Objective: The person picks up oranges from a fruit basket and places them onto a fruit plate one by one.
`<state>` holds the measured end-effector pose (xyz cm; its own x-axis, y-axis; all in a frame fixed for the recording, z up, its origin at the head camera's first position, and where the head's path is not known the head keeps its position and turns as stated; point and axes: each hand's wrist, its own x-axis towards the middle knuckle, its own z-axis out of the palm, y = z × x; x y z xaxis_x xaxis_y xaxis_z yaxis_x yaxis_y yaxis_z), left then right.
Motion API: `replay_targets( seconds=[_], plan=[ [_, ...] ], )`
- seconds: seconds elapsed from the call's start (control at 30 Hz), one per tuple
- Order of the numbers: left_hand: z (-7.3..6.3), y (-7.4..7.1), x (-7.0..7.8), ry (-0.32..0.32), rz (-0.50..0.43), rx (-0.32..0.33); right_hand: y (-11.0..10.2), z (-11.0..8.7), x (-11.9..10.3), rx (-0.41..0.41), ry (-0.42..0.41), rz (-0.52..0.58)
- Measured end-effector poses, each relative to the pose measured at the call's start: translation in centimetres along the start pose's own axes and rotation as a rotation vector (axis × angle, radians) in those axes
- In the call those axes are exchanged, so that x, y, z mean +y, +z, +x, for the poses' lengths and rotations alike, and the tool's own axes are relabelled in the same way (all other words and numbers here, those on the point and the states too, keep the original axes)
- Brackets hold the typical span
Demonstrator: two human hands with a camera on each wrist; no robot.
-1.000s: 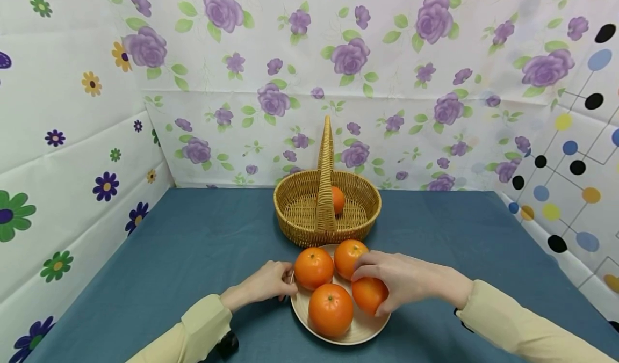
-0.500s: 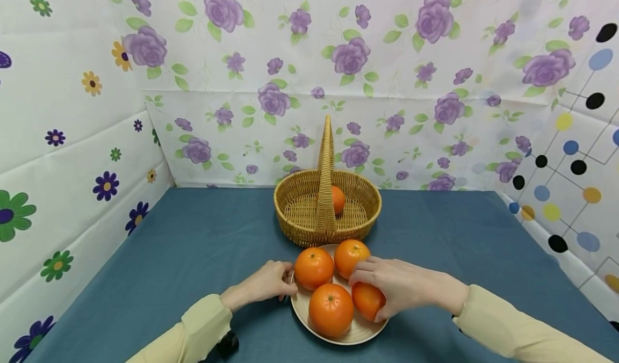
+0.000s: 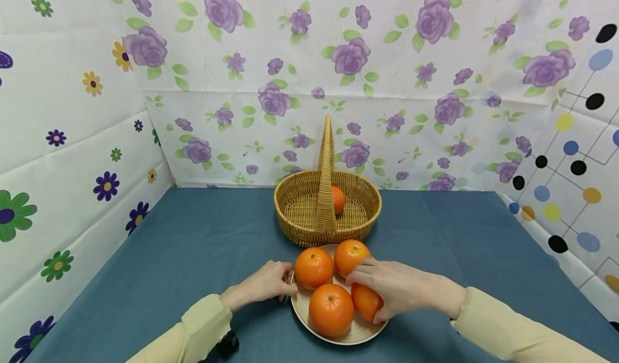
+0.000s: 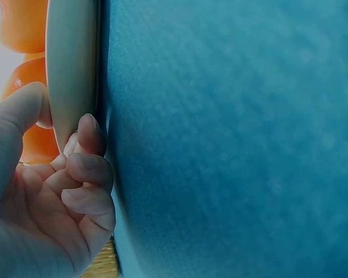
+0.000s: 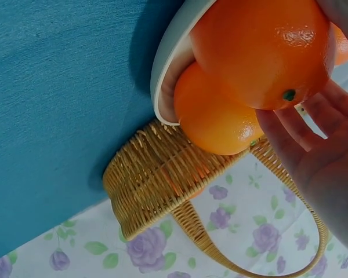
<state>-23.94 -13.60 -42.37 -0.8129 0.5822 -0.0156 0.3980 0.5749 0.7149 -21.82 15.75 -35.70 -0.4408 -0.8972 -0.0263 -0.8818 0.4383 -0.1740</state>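
Observation:
Oranges sit on a round, pale plate [image 3: 360, 335] in the head view. My left hand [image 3: 263, 283] pinches the plate's left rim; in the left wrist view its thumb is over the edge, its fingers curled against the outside wall. At the right side of the plate, my right hand [image 3: 403, 289] grips an orange [image 3: 366, 302], palm covering part of it. The right wrist view shows the fingers around this orange [image 5: 261, 52], its green stem mark visible. Beside it lie a front orange [image 3: 331, 310], a left orange [image 3: 314, 268] and a back orange [image 3: 350, 256].
A woven basket [image 3: 300, 229] with a tall arched handle [image 3: 326, 180] stands just behind the plate. One orange [image 3: 338, 200] lies inside it, partly hidden by the handle. Blue cloth [image 3: 217, 229] covers the table, and patterned sheets hang on three sides.
My right hand has shifted slightly left and lower in the head view, and the orange under it has moved a little left on the plate. The left hand has stayed put.

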Motion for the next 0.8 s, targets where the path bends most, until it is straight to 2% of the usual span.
replay_targets(
  seconds=[0.47,0.8],
  plan=[
    [-0.01,0.06,-0.1,0.0,0.009,0.007,0.15,0.14,0.08,0.021,-0.026,-0.026],
    [-0.06,0.01,0.06,-0.009,0.008,0.004,-0.17,0.07,0.15,0.05,-0.047,0.006]
  ],
)
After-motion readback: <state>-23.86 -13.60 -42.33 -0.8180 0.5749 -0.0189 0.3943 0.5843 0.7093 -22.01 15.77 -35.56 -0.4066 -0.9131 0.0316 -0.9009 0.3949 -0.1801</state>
